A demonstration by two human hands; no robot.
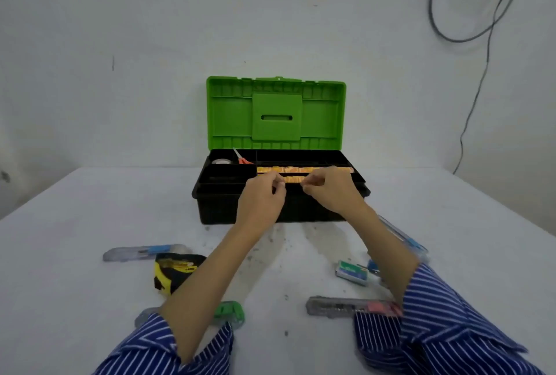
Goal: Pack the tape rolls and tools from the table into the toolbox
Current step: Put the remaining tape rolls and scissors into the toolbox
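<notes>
Both hands at the toolbox tray, pinching a long orange piece.

Left hand [262, 194] and right hand [329, 188] each pinch the orange strip [301, 170], long axis 9-to-3 across the toolbox [228, 206] at 12. Loose tools on the bench [60, 254]: yellow tape measure [171, 272] at 8, nearer the left; clear cutter [337, 306] at 5, nearer the right.
</notes>
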